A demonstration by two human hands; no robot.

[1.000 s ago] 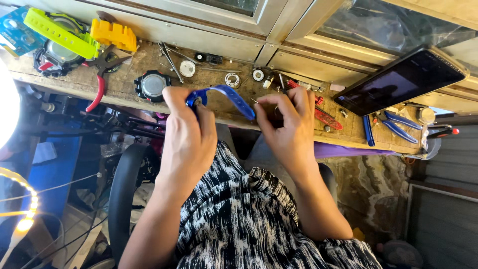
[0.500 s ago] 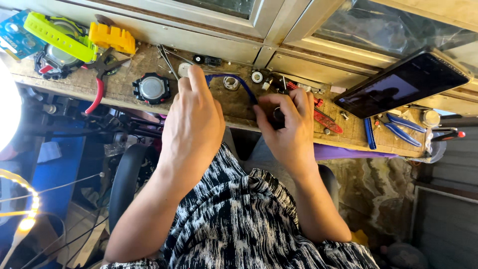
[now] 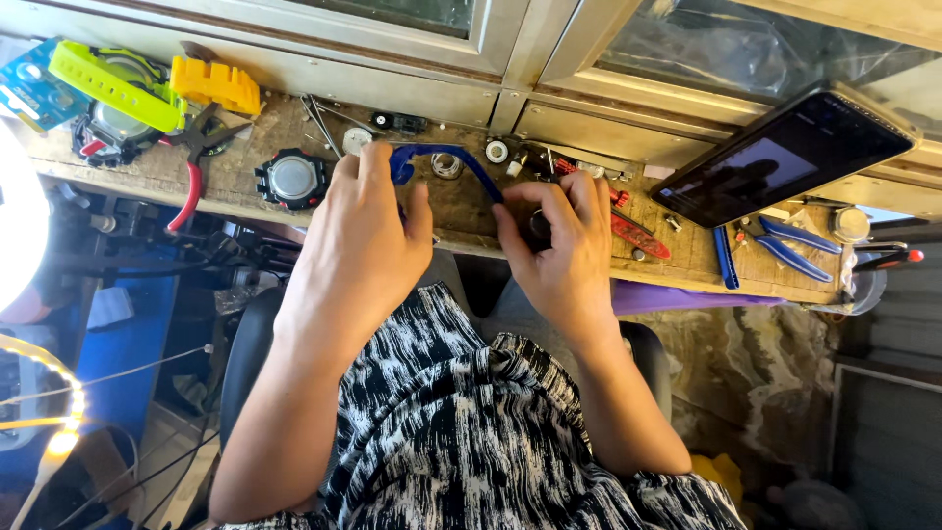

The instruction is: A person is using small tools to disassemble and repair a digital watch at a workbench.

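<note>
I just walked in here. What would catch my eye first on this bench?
Two hands meet at the bench's front edge: the left hand and right hand hold a curved blue strap between them. A lime-green strap and yellow block glow at far left, by red-handled pliers. A dark tablet leans at the right.

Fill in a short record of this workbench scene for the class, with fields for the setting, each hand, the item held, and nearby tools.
Setting: worn wooden bench seen from above
Left hand: left hand grips one end of the blue strap
Right hand: right hand pinches the strap's other end, with a small dark part that is too hidden to identify
Left of hands: black watch case, red-handled pliers, yellow block
Right of hands: dark tablet leaning up, blue tweezers
</note>
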